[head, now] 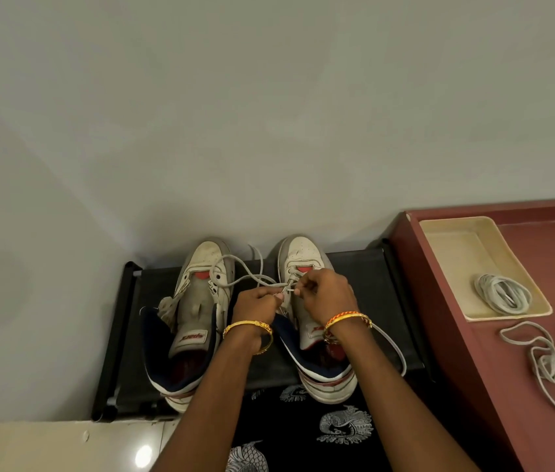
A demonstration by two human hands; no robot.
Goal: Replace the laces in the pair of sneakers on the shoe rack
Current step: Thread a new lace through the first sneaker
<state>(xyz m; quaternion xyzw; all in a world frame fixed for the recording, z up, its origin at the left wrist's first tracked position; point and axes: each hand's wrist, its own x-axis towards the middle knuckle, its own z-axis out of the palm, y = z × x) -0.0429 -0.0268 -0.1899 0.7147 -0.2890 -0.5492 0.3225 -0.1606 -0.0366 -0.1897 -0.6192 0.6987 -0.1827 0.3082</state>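
Over the right sneaker (306,294) on the shoe rack (364,301), our left hand (257,301) and right hand (327,294) each pinch the lace (252,279); we should feed its tip squarely through the eyelet, keeping it untwisted.

You are looking down at a dark red cabinet top (548,260) with a raised edge, which fills the right side of your view. A shallow cream tray (456,260), rectangular and set at a slant, rests on the cabinet top near its far left corner. A plain pale grey wall (269,114) rises behind the cabinet top and spreads to its left across the whole upper part of the view. Well to the left of the cabinet top and nearer to you lies a glossy cream floor tile (47,444) with a bright spot of reflected light (143,456). Between that tile and the cabinet top is black cloth (303,437) printed with white ornamental figures.
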